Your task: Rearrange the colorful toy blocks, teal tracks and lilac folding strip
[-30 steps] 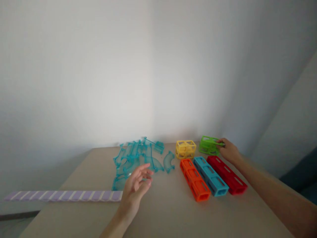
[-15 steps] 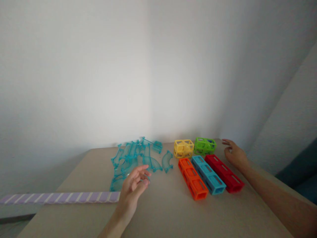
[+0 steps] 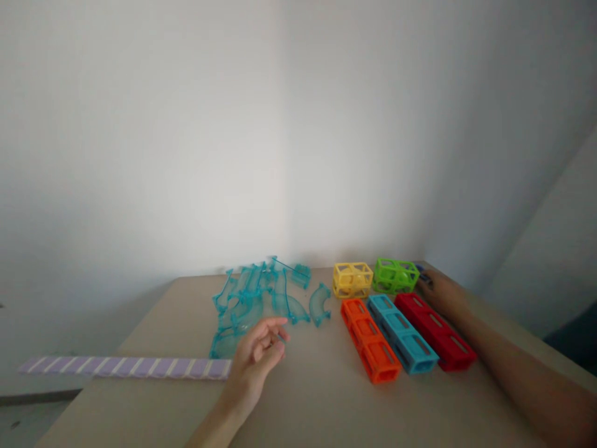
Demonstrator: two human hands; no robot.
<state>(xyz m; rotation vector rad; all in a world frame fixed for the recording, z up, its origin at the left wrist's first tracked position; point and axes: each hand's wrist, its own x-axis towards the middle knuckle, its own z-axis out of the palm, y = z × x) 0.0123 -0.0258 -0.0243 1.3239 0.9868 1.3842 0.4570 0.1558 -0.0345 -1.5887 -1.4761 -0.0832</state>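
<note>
My left hand (image 3: 256, 354) hovers over the front of the table, fingers loosely curled and thumb apart, with nothing in it. Just beyond it lies a pile of clear teal track pieces (image 3: 245, 308), some straight and some curved. At the table's back right, my right hand (image 3: 441, 292) has its fingers bent around a small dark blue piece (image 3: 423, 277), mostly hidden. That piece is beside the lime green open-frame block (image 3: 395, 275). A red open-frame block (image 3: 436, 331) lies just left of my right forearm.
A yellow frame block (image 3: 352, 280) stands left of the green one. In front lie orange (image 3: 370, 341) and light blue (image 3: 402, 334) long frame blocks. A purple-and-white striped strip (image 3: 125, 367) juts past the table's left edge. Walls border the back.
My right hand has come in to the dark blue piece beside the green block, its fingers closing from an open spread. My left hand is slightly more curled. The view has shifted slightly.
</note>
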